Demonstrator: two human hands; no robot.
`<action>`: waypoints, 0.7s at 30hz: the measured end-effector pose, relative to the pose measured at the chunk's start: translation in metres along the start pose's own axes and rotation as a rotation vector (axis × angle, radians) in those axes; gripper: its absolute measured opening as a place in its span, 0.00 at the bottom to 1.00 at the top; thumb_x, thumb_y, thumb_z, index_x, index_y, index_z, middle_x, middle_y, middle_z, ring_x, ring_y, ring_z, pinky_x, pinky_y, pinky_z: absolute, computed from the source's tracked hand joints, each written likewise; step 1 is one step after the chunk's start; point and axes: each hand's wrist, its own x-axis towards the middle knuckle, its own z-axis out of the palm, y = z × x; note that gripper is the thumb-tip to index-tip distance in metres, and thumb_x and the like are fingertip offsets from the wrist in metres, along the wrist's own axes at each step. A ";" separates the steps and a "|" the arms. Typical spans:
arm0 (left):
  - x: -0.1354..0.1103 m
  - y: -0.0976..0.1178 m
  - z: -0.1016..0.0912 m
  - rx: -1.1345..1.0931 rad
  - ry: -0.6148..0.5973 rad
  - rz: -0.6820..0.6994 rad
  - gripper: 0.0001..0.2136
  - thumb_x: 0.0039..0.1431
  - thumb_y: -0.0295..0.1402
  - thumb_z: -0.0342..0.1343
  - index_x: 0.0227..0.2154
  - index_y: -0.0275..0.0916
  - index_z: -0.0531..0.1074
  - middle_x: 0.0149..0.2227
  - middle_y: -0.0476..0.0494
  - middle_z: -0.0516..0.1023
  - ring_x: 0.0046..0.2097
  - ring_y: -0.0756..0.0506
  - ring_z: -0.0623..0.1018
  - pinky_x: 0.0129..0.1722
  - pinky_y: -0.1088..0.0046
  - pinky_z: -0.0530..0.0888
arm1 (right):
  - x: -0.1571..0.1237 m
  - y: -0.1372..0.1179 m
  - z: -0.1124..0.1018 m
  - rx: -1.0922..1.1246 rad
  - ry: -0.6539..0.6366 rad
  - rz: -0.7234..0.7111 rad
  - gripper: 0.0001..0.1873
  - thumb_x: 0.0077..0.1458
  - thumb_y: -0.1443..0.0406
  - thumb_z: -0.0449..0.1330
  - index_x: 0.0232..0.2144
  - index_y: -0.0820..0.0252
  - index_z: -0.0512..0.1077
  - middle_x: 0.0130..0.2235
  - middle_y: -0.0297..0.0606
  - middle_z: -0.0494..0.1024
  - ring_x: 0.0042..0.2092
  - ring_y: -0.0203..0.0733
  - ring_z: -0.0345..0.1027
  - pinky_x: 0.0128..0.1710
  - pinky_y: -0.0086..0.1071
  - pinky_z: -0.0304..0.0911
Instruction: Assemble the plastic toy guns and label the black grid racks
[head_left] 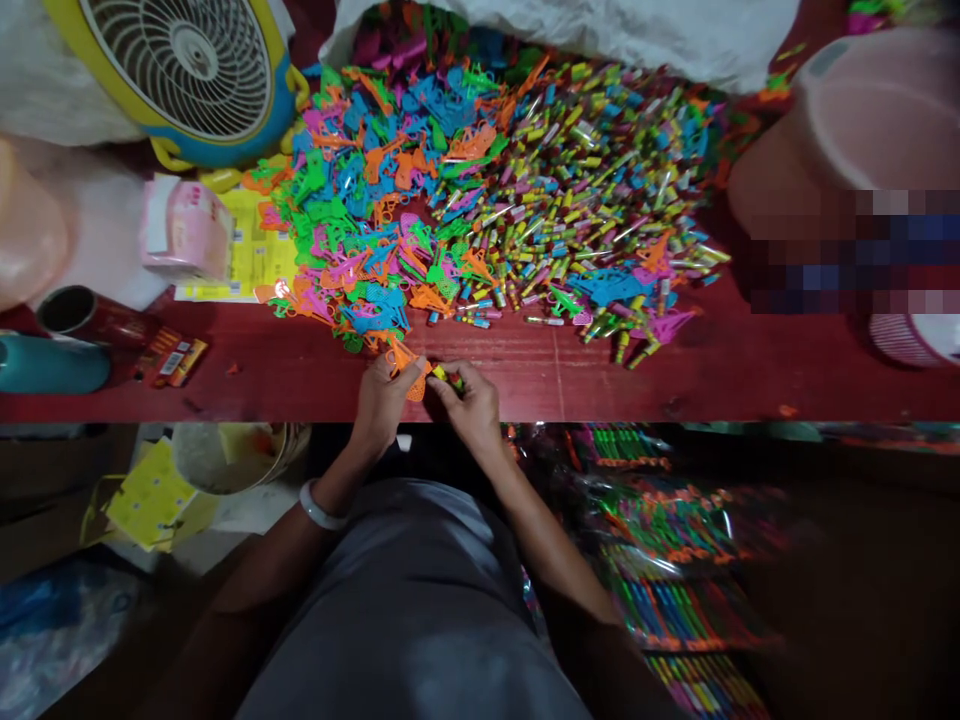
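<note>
My left hand [384, 398] pinches an orange plastic toy gun [409, 368] at the front edge of the red table [510, 350]. Close beside it, my right hand [474, 402] is closed on a small tube [444, 374] with a yellow end, held against the toy gun's right side. The fingers partly cover both pieces. Just beyond my hands lies a heap of toy guns [367, 250] in orange, green, blue and pink. To its right spreads a pile of small clear tubes [570, 190] with coloured ends.
A yellow and blue fan [196, 60] stands back left, near a pink box [186, 232] on yellow sheets [262, 245]. A teal bottle [52, 362] lies at the left. A pink tub [877, 110] sits at the right. Bagged toys [675, 525] are below the table.
</note>
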 end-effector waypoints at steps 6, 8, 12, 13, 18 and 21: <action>0.002 -0.010 0.002 0.048 0.043 0.027 0.10 0.55 0.40 0.64 0.30 0.38 0.73 0.29 0.51 0.73 0.32 0.49 0.72 0.37 0.73 0.69 | -0.004 0.004 0.001 -0.052 -0.027 -0.152 0.07 0.61 0.61 0.59 0.40 0.54 0.76 0.40 0.40 0.83 0.41 0.44 0.76 0.44 0.37 0.72; 0.001 -0.013 0.002 0.042 0.050 0.015 0.10 0.54 0.39 0.64 0.30 0.38 0.72 0.29 0.52 0.73 0.32 0.50 0.71 0.37 0.74 0.69 | -0.007 0.009 0.003 -0.087 -0.029 -0.192 0.09 0.61 0.65 0.57 0.41 0.54 0.76 0.41 0.40 0.82 0.42 0.45 0.77 0.45 0.38 0.72; 0.000 -0.020 0.005 0.025 0.018 -0.022 0.09 0.54 0.37 0.64 0.29 0.39 0.71 0.28 0.53 0.72 0.31 0.51 0.69 0.34 0.75 0.68 | -0.018 0.018 0.007 -0.182 -0.046 -0.274 0.13 0.57 0.70 0.54 0.42 0.55 0.74 0.39 0.42 0.81 0.41 0.46 0.76 0.42 0.37 0.71; 0.001 -0.021 0.007 0.045 0.014 -0.026 0.09 0.54 0.36 0.63 0.28 0.39 0.70 0.27 0.53 0.71 0.30 0.51 0.69 0.33 0.75 0.67 | -0.023 0.020 0.008 -0.215 -0.071 -0.299 0.14 0.55 0.72 0.53 0.41 0.56 0.73 0.38 0.42 0.80 0.40 0.46 0.75 0.41 0.37 0.71; 0.005 -0.015 0.018 0.224 -0.037 0.006 0.07 0.50 0.30 0.65 0.25 0.39 0.71 0.26 0.52 0.71 0.29 0.50 0.68 0.32 0.74 0.65 | -0.042 0.017 0.008 -0.286 -0.111 -0.283 0.09 0.57 0.71 0.54 0.37 0.55 0.72 0.34 0.39 0.79 0.35 0.44 0.75 0.36 0.34 0.71; 0.010 -0.005 0.020 0.088 -0.090 0.018 0.08 0.54 0.36 0.64 0.28 0.39 0.72 0.27 0.52 0.72 0.30 0.50 0.70 0.34 0.73 0.67 | -0.037 0.010 -0.007 -0.222 -0.045 -0.214 0.08 0.64 0.66 0.56 0.43 0.54 0.73 0.41 0.43 0.82 0.42 0.46 0.77 0.44 0.37 0.73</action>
